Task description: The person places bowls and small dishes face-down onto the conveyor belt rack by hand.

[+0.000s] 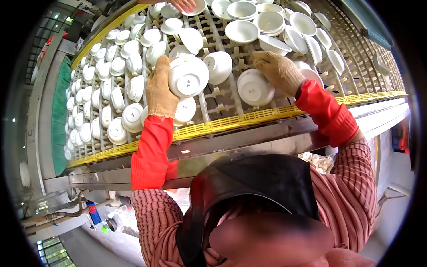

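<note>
A tan glove covers my left hand point(161, 91), which holds a white bowl point(188, 80) by its left side, its base with a small blue mark facing up. My right hand point(279, 71), gloved the same way, rests at the upper right edge of another white bowl point(255, 87) that lies base up on the pegged rack; its fingertips are partly hidden, so its grip is unclear. Between the hands a tilted white bowl point(218, 67) leans on the pegs. Just below the held bowl is one more white bowl point(184, 111).
Many white bowls stand in rows on the left of the pegged conveyor point(222, 99). Loose bowls point(241, 32) are heaped at the top. A yellow edge strip point(249, 119) and metal rail point(240, 139) run along the near side. Another person's hand point(183, 5) is at the top.
</note>
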### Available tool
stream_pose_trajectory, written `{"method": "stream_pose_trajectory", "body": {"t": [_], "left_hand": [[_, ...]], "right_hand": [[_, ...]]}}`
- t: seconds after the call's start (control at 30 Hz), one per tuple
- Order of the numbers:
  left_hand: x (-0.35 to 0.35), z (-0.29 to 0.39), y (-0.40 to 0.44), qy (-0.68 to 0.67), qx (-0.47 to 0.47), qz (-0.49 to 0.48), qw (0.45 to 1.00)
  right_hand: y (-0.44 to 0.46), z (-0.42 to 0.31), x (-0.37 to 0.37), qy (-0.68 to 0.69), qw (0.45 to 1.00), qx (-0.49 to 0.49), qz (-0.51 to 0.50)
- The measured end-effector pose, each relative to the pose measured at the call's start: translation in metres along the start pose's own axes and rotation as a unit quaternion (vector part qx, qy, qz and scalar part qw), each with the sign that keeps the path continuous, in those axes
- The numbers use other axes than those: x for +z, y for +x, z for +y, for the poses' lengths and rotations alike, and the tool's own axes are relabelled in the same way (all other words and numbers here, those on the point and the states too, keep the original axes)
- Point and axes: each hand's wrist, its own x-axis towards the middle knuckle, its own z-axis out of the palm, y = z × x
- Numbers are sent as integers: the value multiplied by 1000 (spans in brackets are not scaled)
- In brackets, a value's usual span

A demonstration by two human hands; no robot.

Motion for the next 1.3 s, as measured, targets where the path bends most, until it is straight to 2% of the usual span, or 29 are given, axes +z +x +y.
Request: {"method": "stream_pose_trajectory", "body": {"t": [0.1, 0.13, 0.23, 0.33, 0.37, 0.47, 0.5, 0.57, 0.6, 0.63, 0.7, 0.73, 0.77, 0.83, 0.9, 0.93, 0.97, 1.0, 1.03, 1.07, 1.1, 1.17, 1.2, 1.27, 1.3], "left_hand": [[10, -3, 15, 90, -20, 14, 996], [19, -4, 26, 72, -9, 27, 997], [31, 24, 65, 38, -119, -32, 992], [68, 33, 88, -1, -118, -25, 993], [74, 39, 94, -7, -117, -33, 993], [104, 41, 96, -48, -111, -44, 992], [110, 42, 95, -59, -117, -42, 990], [114, 43, 94, -80, -84, -43, 992], [120, 43, 93, -107, -111, -52, 987], [129, 42, 94, -109, -113, -56, 986], [149, 40, 100, -163, -127, -79, 975], [162, 38, 106, -214, -141, -98, 962], [154, 47, 110, -66, -41, -135, 988], [152, 69, 115, -95, -179, -170, 964], [156, 48, 115, 113, -9, -96, 989], [157, 22, 115, 133, 103, 4, 986], [138, 17, 113, 196, 99, -6, 976], [130, -2, 111, 223, 78, 28, 971], [112, -4, 109, 269, 59, 51, 960], [110, -8, 112, 225, -75, 17, 971], [111, -13, 116, 178, -208, -17, 962], [129, -41, 128, -25, -369, -55, 927], [121, -24, 134, -57, -389, -56, 918], [133, -43, 144, -110, -344, -42, 932], [135, -56, 149, -37, -259, -60, 963]], "right_hand": [[28, 6, -10, -74, 979, -142, 125], [40, -3, -18, -94, 980, -139, 107], [89, -7, 0, -229, 956, -180, 43], [138, 26, 34, -321, 926, -199, -7], [147, 23, 39, -354, 921, -158, -40], [154, 20, 27, -316, 927, -183, -90], [158, 40, 38, -299, 933, -198, -23], [146, 39, 18, -264, 938, -222, -29], [145, 40, 14, -276, 943, -185, -30], [145, 50, 3, -305, 914, -265, -23], [138, 32, -29, -427, 878, -129, -178], [139, 56, -32, -459, 862, -162, -145], [143, 94, -39, -490, 842, -196, -112], [151, 145, -62, -505, 851, -114, -89], [145, 163, -104, -469, 873, 85, -102], [132, 172, -120, -446, 891, 80, -23], [120, 186, -136, -418, 904, 75, 55], [119, 233, -151, -447, 892, 20, 64], [118, 233, -158, -379, 915, 102, 92], [116, 227, -164, -310, 925, 179, 129], [118, 219, -171, -230, 948, 183, 119], [119, 200, -174, -65, 976, 186, 96], [117, 173, -153, 98, 966, 192, 146], [117, 123, -124, 244, 959, 76, 124], [122, 106, -110, 233, 966, 6, 113]]}}
